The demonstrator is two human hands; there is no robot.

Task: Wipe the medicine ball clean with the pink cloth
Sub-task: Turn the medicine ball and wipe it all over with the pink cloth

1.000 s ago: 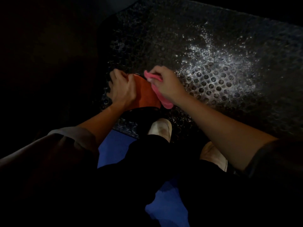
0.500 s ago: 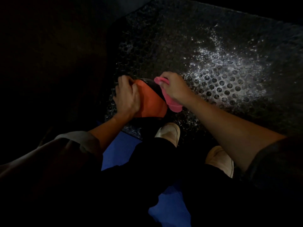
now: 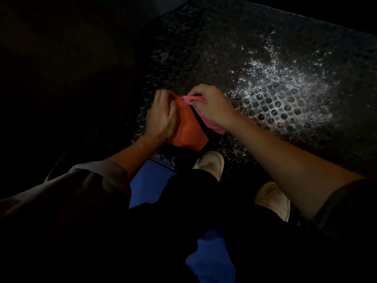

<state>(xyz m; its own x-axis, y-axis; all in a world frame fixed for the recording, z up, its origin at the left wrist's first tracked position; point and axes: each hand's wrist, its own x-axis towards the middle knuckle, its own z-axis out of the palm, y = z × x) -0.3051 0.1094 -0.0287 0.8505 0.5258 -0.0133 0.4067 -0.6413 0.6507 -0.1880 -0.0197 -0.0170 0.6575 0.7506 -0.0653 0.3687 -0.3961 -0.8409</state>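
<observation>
now the right hand (image 3: 212,107), pinching the cloth (image 3: 213,123), has reached the ball's (image 3: 184,127) top; left hand (image 3: 161,117) lies flat, steadying; wiping underway.

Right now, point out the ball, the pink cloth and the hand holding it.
ball (image 3: 184,127), head view, on its orange panel.
pink cloth (image 3: 215,127), head view, on the fold below the wrist.
right hand (image 3: 212,105), head view, on its back.

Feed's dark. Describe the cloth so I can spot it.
Find the black perforated mat with white speckles. At its left sits the orange medicine ball; the right hand grips the cloth against the ball's right side. Nothing else is pink.
</observation>
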